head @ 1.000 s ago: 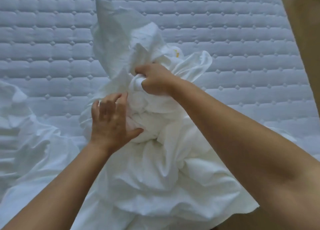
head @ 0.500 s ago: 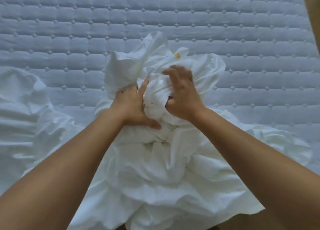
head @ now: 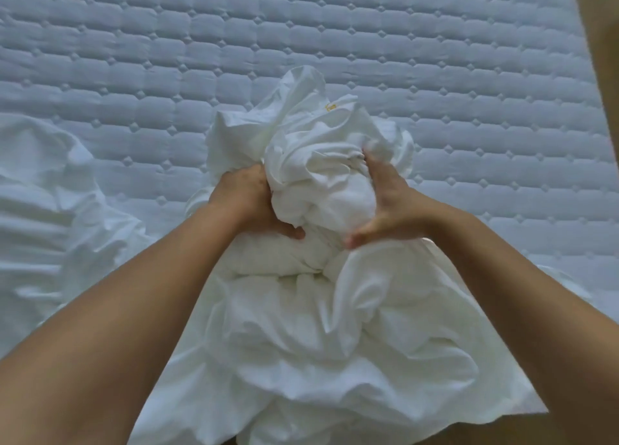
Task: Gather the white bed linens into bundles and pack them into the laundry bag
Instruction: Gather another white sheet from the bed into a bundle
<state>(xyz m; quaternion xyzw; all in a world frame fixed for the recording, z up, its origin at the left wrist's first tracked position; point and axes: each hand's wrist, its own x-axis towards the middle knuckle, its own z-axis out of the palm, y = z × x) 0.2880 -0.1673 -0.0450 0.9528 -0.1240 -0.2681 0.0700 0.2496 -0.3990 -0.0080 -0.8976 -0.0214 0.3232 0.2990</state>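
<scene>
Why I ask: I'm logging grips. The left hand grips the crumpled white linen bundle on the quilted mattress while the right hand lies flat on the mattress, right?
Not quite. The head view shows the right hand gripping the crumpled white linen bundle too, opposite the left hand, on the quilted mattress.

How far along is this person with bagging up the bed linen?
The quilted mattress looks stripped bare. Right now the left hand and right hand grip a half-gathered bundle of white sheet. More loose linen lies crumpled at the picture's left, and no laundry bag is in view, so packing hasn't started.
</scene>
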